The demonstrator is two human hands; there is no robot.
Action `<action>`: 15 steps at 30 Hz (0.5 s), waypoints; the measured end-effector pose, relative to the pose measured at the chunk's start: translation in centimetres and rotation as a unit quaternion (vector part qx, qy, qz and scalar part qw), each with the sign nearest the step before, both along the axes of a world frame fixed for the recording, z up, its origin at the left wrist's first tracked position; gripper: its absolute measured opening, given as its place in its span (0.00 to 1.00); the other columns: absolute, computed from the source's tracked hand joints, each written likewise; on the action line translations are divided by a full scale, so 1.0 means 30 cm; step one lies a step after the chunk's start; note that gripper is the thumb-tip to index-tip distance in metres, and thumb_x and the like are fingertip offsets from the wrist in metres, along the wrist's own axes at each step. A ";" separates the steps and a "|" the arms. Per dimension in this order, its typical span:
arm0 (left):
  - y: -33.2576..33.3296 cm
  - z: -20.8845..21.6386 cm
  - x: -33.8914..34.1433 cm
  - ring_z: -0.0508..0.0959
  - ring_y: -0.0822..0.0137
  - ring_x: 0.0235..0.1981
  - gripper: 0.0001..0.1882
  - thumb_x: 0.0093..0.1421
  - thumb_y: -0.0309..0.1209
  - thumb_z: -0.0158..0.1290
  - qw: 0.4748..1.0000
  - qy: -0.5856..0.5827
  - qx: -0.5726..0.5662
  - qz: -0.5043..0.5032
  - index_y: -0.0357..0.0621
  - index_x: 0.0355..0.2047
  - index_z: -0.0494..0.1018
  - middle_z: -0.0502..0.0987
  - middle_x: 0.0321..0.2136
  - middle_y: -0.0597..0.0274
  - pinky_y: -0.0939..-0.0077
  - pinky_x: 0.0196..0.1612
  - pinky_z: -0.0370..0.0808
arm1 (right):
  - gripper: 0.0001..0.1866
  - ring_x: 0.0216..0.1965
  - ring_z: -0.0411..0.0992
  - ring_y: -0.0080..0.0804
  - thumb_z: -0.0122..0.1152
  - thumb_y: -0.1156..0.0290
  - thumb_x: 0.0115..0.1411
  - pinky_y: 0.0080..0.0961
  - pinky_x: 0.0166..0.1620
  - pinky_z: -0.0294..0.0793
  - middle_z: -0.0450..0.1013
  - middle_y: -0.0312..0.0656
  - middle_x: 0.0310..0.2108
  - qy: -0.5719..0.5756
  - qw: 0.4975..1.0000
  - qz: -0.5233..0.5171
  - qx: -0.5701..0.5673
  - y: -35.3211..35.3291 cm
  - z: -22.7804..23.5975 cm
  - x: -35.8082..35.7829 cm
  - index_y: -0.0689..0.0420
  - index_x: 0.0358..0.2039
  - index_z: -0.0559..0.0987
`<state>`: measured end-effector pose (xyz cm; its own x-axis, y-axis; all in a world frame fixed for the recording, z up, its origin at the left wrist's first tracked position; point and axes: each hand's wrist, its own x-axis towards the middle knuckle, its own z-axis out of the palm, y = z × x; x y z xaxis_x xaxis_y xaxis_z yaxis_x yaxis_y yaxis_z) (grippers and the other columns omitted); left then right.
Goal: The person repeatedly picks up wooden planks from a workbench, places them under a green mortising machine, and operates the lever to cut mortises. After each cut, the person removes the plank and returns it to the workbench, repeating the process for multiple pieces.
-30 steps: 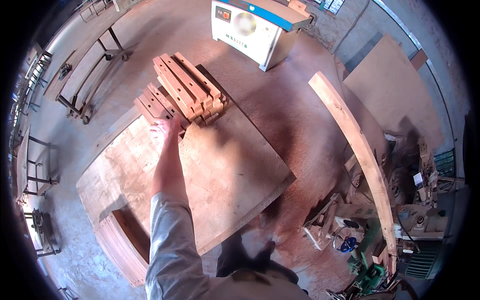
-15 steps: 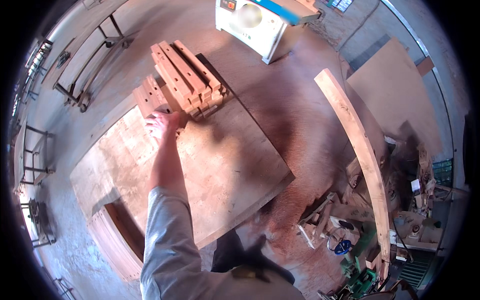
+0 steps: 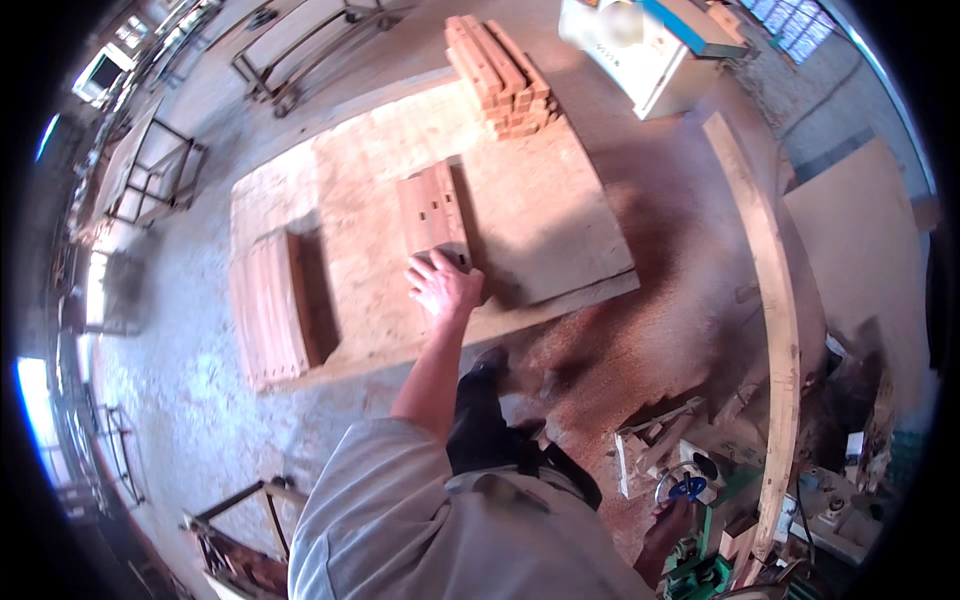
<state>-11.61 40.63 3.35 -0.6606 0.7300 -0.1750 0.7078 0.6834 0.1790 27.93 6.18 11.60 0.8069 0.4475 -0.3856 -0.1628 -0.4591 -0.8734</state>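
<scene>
The left hand grasped the near end of the slotted wooden pieces, lying on the desk. Beside a blue handwheel, the right hand was too dim to tell its grip.

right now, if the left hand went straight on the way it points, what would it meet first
The slotted wooden boards; the left hand is on their near end, so they lie right ahead, though depth there is unclear.
</scene>
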 end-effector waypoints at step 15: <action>-0.216 -0.111 0.070 0.41 0.45 0.66 0.36 0.58 0.39 0.42 0.970 0.042 0.026 -0.237 0.33 0.63 0.45 0.44 0.64 0.42 0.46 0.64 0.40 | 0.13 0.14 0.61 0.22 0.47 0.62 0.61 0.19 0.17 0.62 0.61 0.32 0.15 0.048 0.998 -0.003 -0.050 -0.243 -0.068 0.063 0.54 0.22 0.66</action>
<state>-9.50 34.13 0.01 -0.2592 0.9616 -0.0901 0.9538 0.2696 0.1326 29.81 -1.10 9.55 0.7666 0.3987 -0.5033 -0.2453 -0.5426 -0.8034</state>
